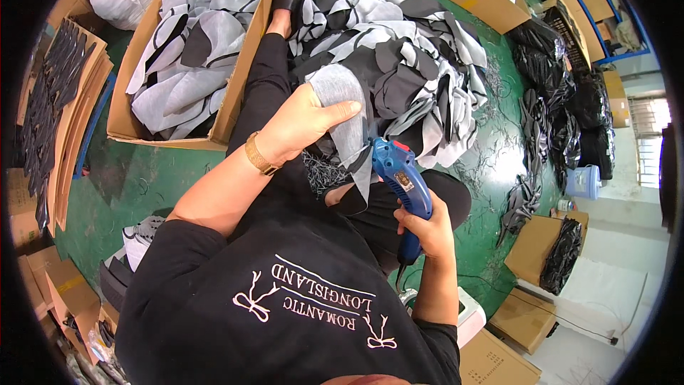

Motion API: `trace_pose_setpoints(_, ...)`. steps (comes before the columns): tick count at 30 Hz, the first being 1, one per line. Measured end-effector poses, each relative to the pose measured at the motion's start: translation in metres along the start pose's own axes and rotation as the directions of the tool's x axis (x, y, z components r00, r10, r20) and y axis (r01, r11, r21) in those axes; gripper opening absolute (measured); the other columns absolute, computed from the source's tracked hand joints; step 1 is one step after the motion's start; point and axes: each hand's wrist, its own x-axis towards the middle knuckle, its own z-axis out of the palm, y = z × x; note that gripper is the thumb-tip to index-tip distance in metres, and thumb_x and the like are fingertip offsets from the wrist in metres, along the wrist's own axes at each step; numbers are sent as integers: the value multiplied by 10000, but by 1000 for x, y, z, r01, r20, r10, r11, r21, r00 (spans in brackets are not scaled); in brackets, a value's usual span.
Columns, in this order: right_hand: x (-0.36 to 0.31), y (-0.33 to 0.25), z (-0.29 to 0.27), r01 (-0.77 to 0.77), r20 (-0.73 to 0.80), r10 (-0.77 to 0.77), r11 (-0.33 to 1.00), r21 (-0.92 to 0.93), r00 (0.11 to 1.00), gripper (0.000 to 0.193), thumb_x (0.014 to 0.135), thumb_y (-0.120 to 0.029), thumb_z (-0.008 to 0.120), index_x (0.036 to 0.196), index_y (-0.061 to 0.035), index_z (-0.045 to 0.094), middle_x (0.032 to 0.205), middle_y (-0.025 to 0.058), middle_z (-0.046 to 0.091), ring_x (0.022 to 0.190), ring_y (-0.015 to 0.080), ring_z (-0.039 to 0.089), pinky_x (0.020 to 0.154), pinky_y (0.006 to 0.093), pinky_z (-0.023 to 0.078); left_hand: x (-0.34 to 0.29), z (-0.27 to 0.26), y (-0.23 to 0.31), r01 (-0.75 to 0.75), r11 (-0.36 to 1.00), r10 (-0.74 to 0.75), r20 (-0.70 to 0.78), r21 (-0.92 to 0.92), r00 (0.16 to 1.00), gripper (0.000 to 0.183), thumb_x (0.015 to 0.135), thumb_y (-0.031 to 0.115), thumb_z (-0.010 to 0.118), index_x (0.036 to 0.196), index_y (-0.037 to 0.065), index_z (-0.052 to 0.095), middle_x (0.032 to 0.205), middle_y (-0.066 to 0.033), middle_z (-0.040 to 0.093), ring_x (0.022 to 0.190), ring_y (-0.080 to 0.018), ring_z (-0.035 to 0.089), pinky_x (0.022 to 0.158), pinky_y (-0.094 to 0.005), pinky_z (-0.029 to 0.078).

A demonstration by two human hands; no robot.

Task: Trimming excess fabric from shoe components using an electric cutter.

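My left hand (303,122) is closed on a light grey fabric piece (340,96), thumb on top, and the piece hangs down to a pointed end. My right hand (429,227) grips a blue handheld electric cutter (397,167) with a red button. The cutter's head touches or lies very close to the fabric's right edge; its blade is too small to make out. A cord runs down from its handle. Beyond my hands lies a large heap of grey and black fabric pieces (399,64). Dark thread-like trimmings (326,172) lie below the held piece.
At the left stands a cardboard box (229,103) full of similar pieces. Black plastic bags (545,64) and a pale blue bucket (584,182) stand at the right. Scraps litter the green floor (491,150). Cardboard boxes (524,319) sit at lower right. My legs flank the trimmings.
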Motion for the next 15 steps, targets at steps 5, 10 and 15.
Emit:
trace_pose_setpoints(5,0,-4,1,5,-11,-5,1000,-28,1000,360,720,-31,703,1048,44,575,755,38,592,573,103,556,528,251,465,-4,-1,1,-4,997,1,34,78,999,266,875,116,640,1117,26,579,1011,-7,621,909,-89,573,826,-267,463)
trace_pose_setpoints(10,1,-4,1,9,-18,-10,1000,-19,1000,367,720,-30,704,1054,46,573,761,38,592,572,103,557,527,251,466,-6,0,-3,-35,990,31,35,133,999,239,860,121,644,1068,14,597,967,-15,631,873,-95,572,794,-277,468)
trace_pose_setpoints(15,5,-5,5,20,-22,-20,1000,8,1000,355,721,-20,695,1049,43,575,777,47,594,568,110,558,525,254,467,-9,-3,-6,-15,986,-4,116,165,993,266,874,116,638,1114,16,580,1001,-1,620,905,-81,564,818,-266,459)
